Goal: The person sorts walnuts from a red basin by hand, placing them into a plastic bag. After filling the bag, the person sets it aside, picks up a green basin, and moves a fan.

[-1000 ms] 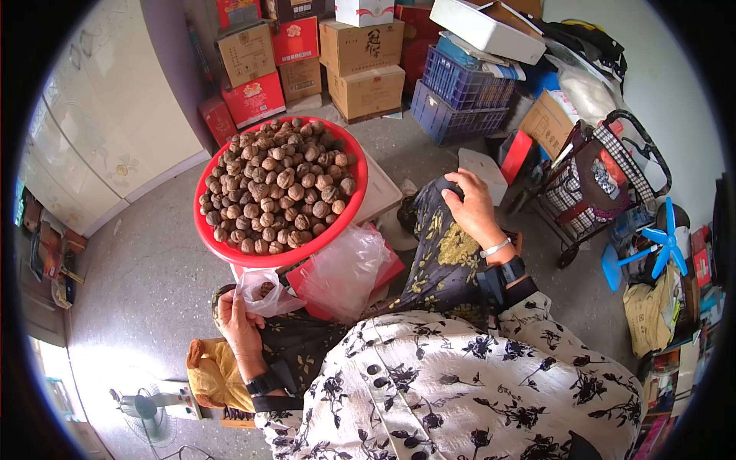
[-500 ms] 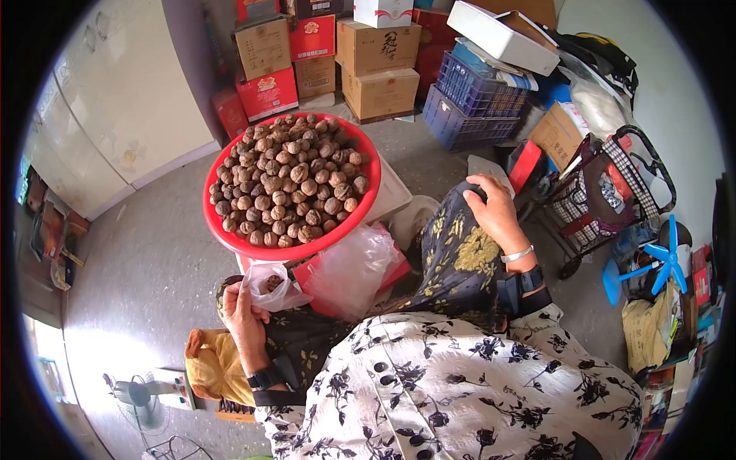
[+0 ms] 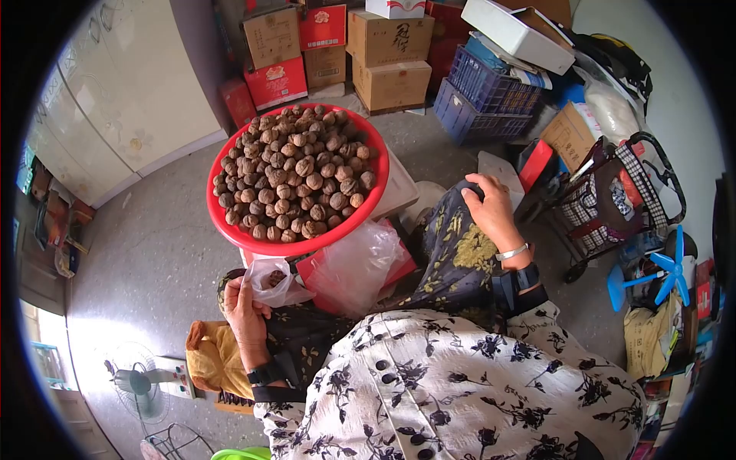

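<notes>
My left hand [image 3: 247,320] pinches the rim of a small clear plastic bag [image 3: 285,294] over my left thigh. A few walnuts [image 3: 276,277] show inside it. On my right knee rests my right hand [image 3: 492,215], fingers stretched and slightly curved, holding nothing. In front of me a red basin [image 3: 307,244] is heaped with whole brown walnuts [image 3: 295,172]. Between my knees, a larger clear plastic bag [image 3: 356,264] lies crumpled over a red box [image 3: 402,268], just below the basin.
Cardboard boxes [image 3: 392,86] and red boxes stand stacked at the back. Blue crates [image 3: 487,96] sit right of them. A checked shopping cart [image 3: 598,203] and a blue toy-like fan [image 3: 671,268] are at right. A standing fan [image 3: 138,383] is at lower left, near a yellow cloth [image 3: 218,356].
The view has shifted slightly, so the surroundings sit a little differently in frame. My left hand still pinches the small bag and my right hand stays on the knee.
</notes>
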`<state>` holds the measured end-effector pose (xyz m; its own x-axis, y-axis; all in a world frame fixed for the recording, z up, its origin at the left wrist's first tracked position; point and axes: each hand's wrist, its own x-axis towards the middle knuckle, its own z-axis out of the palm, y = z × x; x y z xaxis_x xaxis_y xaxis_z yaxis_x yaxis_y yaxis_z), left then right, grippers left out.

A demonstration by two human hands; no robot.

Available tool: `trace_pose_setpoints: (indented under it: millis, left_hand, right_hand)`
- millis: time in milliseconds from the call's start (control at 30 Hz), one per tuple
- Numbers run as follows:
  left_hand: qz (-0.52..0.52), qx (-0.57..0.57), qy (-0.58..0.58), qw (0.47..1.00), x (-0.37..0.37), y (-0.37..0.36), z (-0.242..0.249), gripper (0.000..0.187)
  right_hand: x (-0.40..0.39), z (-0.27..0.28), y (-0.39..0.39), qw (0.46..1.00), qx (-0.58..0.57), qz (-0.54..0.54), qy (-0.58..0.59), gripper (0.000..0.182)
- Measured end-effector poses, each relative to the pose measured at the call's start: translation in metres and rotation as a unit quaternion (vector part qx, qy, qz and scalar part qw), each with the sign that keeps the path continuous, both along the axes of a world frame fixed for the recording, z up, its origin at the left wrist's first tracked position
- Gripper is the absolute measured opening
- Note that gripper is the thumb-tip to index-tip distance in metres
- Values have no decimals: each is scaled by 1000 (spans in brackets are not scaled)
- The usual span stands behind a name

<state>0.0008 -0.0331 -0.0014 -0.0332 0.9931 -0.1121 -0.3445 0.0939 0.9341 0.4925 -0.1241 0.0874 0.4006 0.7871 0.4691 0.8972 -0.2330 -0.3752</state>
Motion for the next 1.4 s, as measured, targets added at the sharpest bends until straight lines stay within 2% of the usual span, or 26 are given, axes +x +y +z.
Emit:
trace_pose_setpoints:
  millis: [167, 367, 433, 500, 633, 700, 767, 900, 1000, 1067, 1100, 1167, 1200, 1400]
  left_hand:
    - [-3, 0, -1, 1000, -1, 1, -1, 8]
    - [-9, 2, -32, 999, 3, -3, 8, 10]
    - [-11, -8, -42, 999, 2, -5, 11, 9]
    - [-12, -16, -52, 998, 1, -4, 11, 8]
    - [-14, -28, -68, 997, 6, -9, 26, 10]
    - [-39, -37, -109, 993, 10, -11, 30, 9]
    - [-27, -49, -97, 994, 18, -13, 35, 8]
    - [-65, -52, -95, 992, 32, -15, 43, 8]
    - [-89, -47, -96, 990, 36, -18, 45, 7]
    - [-83, -58, -78, 992, 37, -19, 45, 7]
    - [-76, -68, -62, 993, 38, -19, 45, 7]
    - [-77, -75, -69, 992, 39, -21, 37, 8]
    - [-79, -84, -76, 990, 39, -22, 34, 8]
    - [-92, -80, -61, 991, 51, -29, 35, 10]
  right_hand:
    - [-3, 4, -8, 1000, 25, 6, -15, 32]
    - [4, -1, -5, 998, -22, 33, 59, 37]
    - [2, -13, -1, 999, -18, 45, 20, 39]
    - [-2, -32, 6, 998, -26, 40, 48, 42]
    - [-9, -67, 12, 994, -83, 63, 24, 46]
    - [-18, -80, 14, 992, -103, 62, -23, 46]
    - [-25, -78, 17, 992, -112, 50, -23, 44]
    - [-32, -66, 25, 993, -100, 64, 3, 34]
    - [-36, -51, 38, 993, -57, 99, 26, 23]
    - [-56, -28, 50, 954, -55, 122, 269, 15]
    - [-64, -26, 57, 954, -56, 123, 268, 15]
    - [-82, -20, 71, 935, -19, 218, 279, 12]
    - [-96, -14, 76, 915, -48, 238, 323, 11]
    - [-166, -22, 107, 879, -42, 381, 282, 20]
